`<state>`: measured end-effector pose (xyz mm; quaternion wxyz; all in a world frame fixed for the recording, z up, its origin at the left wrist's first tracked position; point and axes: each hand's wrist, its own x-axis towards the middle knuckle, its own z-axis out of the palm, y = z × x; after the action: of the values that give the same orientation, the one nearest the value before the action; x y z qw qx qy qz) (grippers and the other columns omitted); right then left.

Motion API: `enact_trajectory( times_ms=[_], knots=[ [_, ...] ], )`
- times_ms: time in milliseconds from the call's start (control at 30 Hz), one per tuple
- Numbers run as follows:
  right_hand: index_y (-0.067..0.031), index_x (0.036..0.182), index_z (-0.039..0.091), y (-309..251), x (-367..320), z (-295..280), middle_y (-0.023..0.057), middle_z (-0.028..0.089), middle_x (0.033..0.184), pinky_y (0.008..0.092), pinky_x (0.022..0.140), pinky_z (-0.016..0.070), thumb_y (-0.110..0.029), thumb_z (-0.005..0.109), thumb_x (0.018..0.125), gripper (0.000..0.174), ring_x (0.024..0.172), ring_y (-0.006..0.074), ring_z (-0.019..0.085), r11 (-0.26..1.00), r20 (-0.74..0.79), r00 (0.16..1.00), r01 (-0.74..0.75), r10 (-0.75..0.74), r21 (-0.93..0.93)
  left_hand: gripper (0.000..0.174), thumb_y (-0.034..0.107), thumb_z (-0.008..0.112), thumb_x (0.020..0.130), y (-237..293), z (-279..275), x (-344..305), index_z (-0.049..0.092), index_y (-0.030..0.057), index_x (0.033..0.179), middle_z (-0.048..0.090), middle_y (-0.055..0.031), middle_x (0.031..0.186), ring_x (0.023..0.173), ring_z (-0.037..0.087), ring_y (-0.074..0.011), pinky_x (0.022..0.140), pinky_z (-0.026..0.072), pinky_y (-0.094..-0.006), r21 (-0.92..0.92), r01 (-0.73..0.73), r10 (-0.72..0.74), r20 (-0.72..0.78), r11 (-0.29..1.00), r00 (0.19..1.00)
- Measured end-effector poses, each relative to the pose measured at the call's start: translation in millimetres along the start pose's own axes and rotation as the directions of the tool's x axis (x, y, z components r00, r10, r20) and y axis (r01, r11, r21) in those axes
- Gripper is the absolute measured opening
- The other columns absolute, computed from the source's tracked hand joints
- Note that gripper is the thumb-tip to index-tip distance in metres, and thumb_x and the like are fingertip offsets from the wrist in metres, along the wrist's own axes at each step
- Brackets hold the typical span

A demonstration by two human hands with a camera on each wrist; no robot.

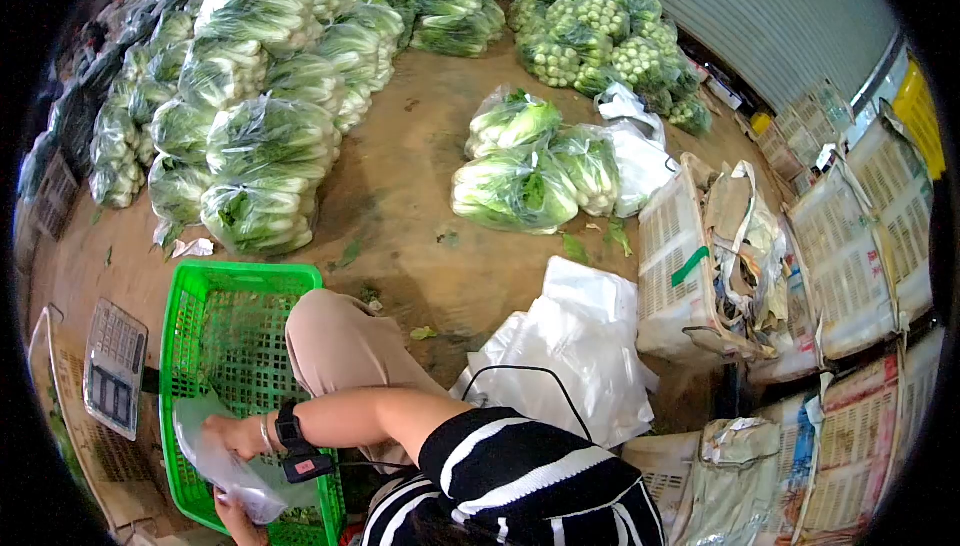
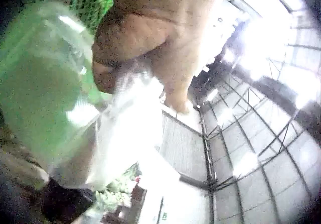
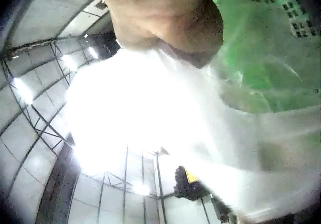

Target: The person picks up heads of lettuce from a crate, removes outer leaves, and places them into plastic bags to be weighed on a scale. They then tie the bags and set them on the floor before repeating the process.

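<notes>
A clear plastic bag [image 1: 215, 451] is spread over the green crate [image 1: 240, 271] in the head view. My right hand [image 1: 235, 436], at the end of a bare forearm with a black wrist strap, grips the upper part of the bag. Lower down, my left hand [image 1: 238, 518] pinches the bag's near edge. In the left wrist view, thumb and curled fingers of that hand [image 2: 145, 38] hold the film, and the crate's green lattice shows behind. The right wrist view has curled fingers of the right hand [image 3: 170, 23] on the bright, overexposed film [image 3: 261, 138].
Left of the crate stands a digital scale [image 1: 115, 366]. Bagged leafy greens [image 1: 265, 146] are stacked beyond, with more bags [image 1: 515, 186] on the brown floor. A pile of clear bags [image 1: 570, 346] lies right of the knee. Worn crates [image 1: 670, 256] line the right side.
</notes>
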<state>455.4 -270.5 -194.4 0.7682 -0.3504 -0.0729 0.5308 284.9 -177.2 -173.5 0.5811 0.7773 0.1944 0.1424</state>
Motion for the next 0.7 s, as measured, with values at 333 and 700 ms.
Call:
enact_trajectory(
  times_ms=[333,700],
  knots=[
    [0.0017,0.075,0.062,-80,-61,-22,0.0162,0.059,0.066,0.0346,0.059,0.0432,-0.013,0.058,0.071,0.016,0.060,0.0231,0.055,-0.028,0.375,0.825,0.402,-0.423,-0.915,0.029,0.017,0.046,0.084,63,1,-64,0.049,0.0036,0.109,0.053,-0.0065,0.104,0.090,0.051,-0.0171,0.078,0.0431,-0.0311,0.025,-0.136,0.135,-0.398,0.990,0.907],
    [0.0008,0.106,0.051,-106,-68,-99,0.0224,0.054,0.102,0.0412,0.082,0.0406,-0.034,0.060,0.074,0.048,0.094,0.0367,0.052,-0.062,-0.100,0.891,-0.141,-0.444,-0.988,0.025,0.016,0.044,0.078,118,-95,-51,0.058,-0.0044,0.082,0.060,-0.0191,0.073,0.063,0.061,-0.0276,0.051,0.0476,-0.0372,-0.040,0.165,-0.126,-0.823,0.985,0.553]
  ],
)
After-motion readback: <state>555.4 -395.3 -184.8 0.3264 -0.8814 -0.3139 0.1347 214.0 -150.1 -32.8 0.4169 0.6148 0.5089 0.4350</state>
